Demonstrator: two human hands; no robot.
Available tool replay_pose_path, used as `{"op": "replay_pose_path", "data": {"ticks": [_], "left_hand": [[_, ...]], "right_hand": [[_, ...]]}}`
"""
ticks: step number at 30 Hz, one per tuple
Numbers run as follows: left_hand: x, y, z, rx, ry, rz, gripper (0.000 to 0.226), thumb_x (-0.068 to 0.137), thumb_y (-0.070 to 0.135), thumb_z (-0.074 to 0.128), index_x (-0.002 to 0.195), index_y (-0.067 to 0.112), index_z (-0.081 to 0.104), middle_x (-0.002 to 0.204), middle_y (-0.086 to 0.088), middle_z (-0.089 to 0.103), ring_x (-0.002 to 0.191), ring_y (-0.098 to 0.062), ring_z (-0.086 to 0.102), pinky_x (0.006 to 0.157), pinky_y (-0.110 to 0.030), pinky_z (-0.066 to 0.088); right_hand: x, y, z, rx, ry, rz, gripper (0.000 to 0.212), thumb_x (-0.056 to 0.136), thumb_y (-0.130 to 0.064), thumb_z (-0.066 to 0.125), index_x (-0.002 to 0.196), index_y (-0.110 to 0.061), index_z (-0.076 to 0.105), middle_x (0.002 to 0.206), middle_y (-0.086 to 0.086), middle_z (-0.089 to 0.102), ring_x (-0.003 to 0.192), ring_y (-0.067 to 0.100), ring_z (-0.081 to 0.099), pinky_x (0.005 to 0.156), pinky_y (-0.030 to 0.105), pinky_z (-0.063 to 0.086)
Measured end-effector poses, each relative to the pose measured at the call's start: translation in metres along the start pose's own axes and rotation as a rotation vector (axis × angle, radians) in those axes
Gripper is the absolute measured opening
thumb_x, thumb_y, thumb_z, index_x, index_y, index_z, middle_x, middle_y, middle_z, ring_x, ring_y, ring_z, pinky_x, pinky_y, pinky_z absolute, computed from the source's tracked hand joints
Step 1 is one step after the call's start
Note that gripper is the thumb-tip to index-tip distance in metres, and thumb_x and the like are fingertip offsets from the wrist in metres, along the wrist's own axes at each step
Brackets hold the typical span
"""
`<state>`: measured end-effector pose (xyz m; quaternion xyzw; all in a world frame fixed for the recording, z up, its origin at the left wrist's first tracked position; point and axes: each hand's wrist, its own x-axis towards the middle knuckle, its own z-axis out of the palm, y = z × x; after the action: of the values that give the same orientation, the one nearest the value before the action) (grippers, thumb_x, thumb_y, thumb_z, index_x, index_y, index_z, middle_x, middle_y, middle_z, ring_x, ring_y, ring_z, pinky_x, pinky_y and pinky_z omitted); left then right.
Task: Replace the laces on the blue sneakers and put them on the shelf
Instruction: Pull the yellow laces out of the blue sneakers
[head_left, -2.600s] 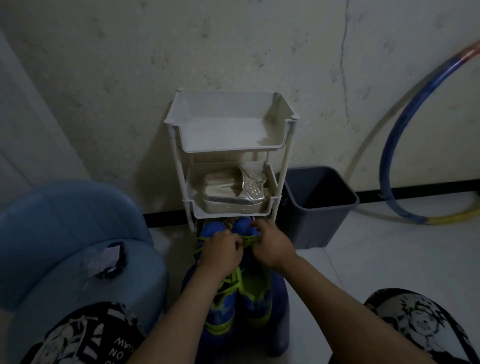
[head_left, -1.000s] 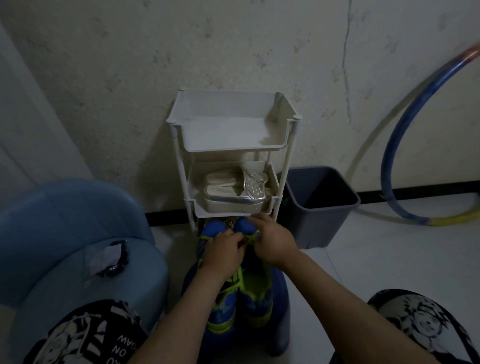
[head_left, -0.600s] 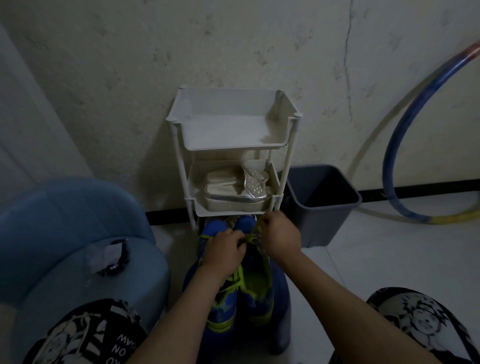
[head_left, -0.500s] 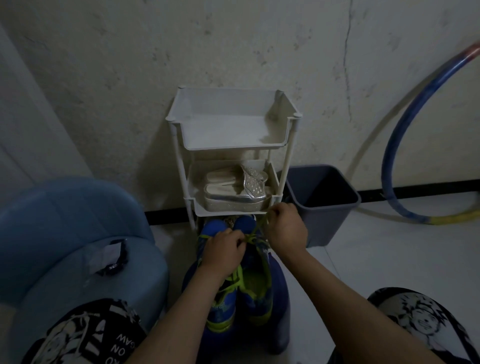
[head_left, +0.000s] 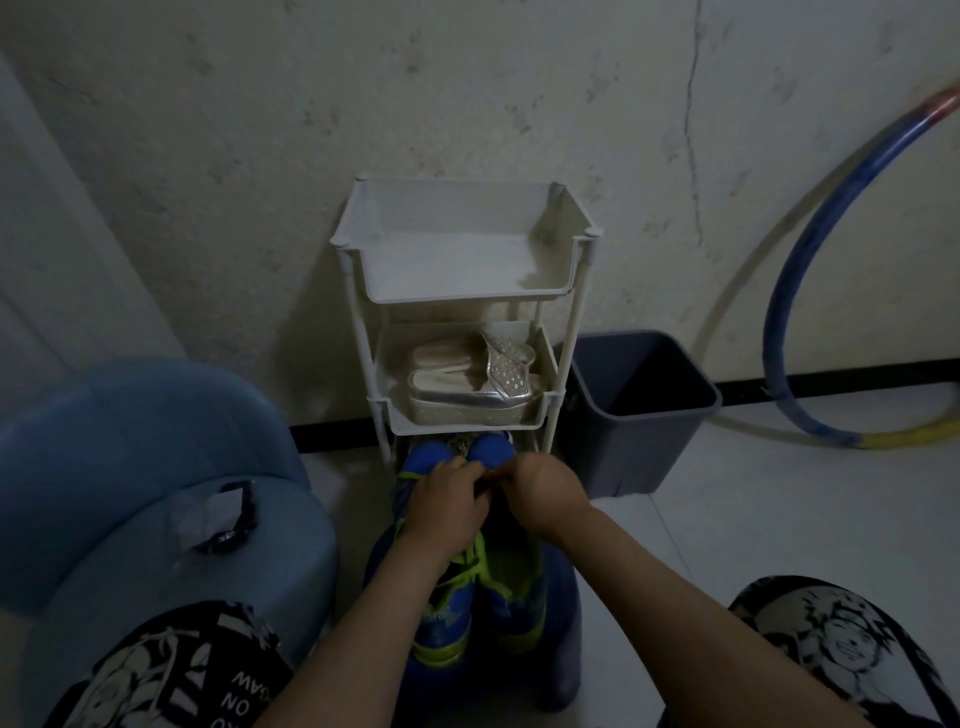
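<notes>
Your left hand (head_left: 445, 508) and right hand (head_left: 544, 493) meet, fingers curled, pinching the laces (head_left: 477, 557) atop the sneakers (head_left: 439, 623), just near the shelf (head_left: 467, 299).

Pair of blue sneakers (head_left: 511, 608) with yellow-green trim, side by side, upright, toes just under the middle tier of the white three-tier shelf (head_left: 457, 299). Yellow-green laces (head_left: 475, 558) loose across the tongues, upper part hidden. Shelf against the wall.
</notes>
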<state>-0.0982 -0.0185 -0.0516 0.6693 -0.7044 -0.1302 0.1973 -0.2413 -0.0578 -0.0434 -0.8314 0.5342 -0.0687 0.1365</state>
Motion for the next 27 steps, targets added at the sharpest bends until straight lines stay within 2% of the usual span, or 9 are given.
{"op": "replay_pose_path", "data": {"ticks": [3,7,10,12,14,16,19,23,27], "left_hand": [[0.001,-0.001,-0.001,-0.041,-0.001,-0.034,0.018,0.091,0.027,0.055,0.108,0.025,0.062,0.102,0.004,0.060,0.101,-0.019,0.054,0.082,-0.035,0.046],[0.002,-0.001,0.000,-0.044,-0.032,-0.009,0.030,0.092,0.016,0.050,0.118,0.029,0.058,0.105,0.006,0.056,0.105,-0.018,0.050,0.082,-0.033,0.044],[0.007,0.001,0.002,-0.017,-0.080,0.017,0.044,0.090,0.010,0.050,0.128,0.031,0.056,0.118,0.004,0.053,0.114,-0.018,0.044,0.088,-0.032,0.043],[0.012,0.004,0.002,0.022,-0.100,0.045,0.050,0.088,0.007,0.050,0.132,0.032,0.056,0.124,0.004,0.052,0.118,-0.019,0.042,0.094,-0.034,0.043],[0.014,0.009,0.003,0.113,-0.137,0.097,0.051,0.087,0.007,0.051,0.130,0.032,0.059,0.124,0.005,0.053,0.117,-0.021,0.044,0.093,-0.036,0.044],[0.015,0.013,0.005,0.207,-0.155,0.134,0.045,0.087,0.009,0.051,0.126,0.029,0.061,0.119,0.004,0.053,0.114,-0.023,0.046,0.087,-0.038,0.047],[0.019,0.017,0.007,0.244,-0.145,0.090,0.026,0.090,0.010,0.050,0.110,0.017,0.066,0.114,-0.001,0.052,0.111,-0.024,0.049,0.084,-0.037,0.049],[0.023,0.018,0.008,0.194,-0.126,0.038,0.015,0.092,0.009,0.051,0.091,0.012,0.066,0.108,-0.006,0.055,0.098,-0.027,0.059,0.080,-0.036,0.052],[0.024,0.018,0.011,0.115,-0.089,-0.016,0.017,0.093,0.010,0.050,0.081,0.015,0.061,0.103,-0.005,0.057,0.090,-0.024,0.060,0.076,-0.038,0.052]], "right_hand": [[0.004,0.007,-0.012,0.074,0.113,0.098,0.014,0.090,-0.018,0.057,0.091,-0.013,0.070,0.094,0.008,0.068,0.085,0.027,0.066,0.064,0.028,0.043],[0.002,0.018,-0.035,0.115,0.338,0.271,0.022,0.095,-0.022,0.052,0.100,-0.014,0.072,0.102,0.006,0.063,0.086,0.027,0.064,0.063,0.029,0.044],[-0.004,0.024,-0.037,0.038,0.207,0.325,0.028,0.097,-0.024,0.049,0.115,-0.019,0.070,0.116,0.006,0.056,0.091,0.026,0.064,0.069,0.033,0.050],[-0.007,0.025,-0.033,0.034,0.105,0.272,0.034,0.094,-0.022,0.054,0.126,-0.020,0.064,0.127,0.007,0.052,0.103,0.027,0.062,0.080,0.037,0.053],[-0.006,0.023,-0.027,0.068,0.019,0.206,0.038,0.091,-0.028,0.061,0.128,-0.023,0.062,0.130,0.005,0.055,0.110,0.026,0.061,0.085,0.034,0.050],[-0.004,0.018,-0.021,0.103,-0.066,0.170,0.035,0.093,-0.034,0.058,0.125,-0.024,0.064,0.125,0.004,0.063,0.110,0.024,0.063,0.087,0.032,0.050],[-0.003,0.010,-0.013,0.101,-0.189,0.118,0.033,0.098,-0.035,0.044,0.117,-0.018,0.066,0.118,0.009,0.067,0.105,0.027,0.063,0.087,0.035,0.052],[-0.002,0.008,-0.009,0.114,-0.204,0.104,0.031,0.095,-0.041,0.047,0.107,-0.021,0.068,0.108,0.007,0.068,0.097,0.024,0.064,0.081,0.034,0.051],[-0.001,0.008,-0.011,0.121,-0.218,0.105,0.032,0.093,-0.040,0.049,0.112,-0.023,0.067,0.109,0.005,0.068,0.098,0.022,0.064,0.085,0.039,0.054]]}}
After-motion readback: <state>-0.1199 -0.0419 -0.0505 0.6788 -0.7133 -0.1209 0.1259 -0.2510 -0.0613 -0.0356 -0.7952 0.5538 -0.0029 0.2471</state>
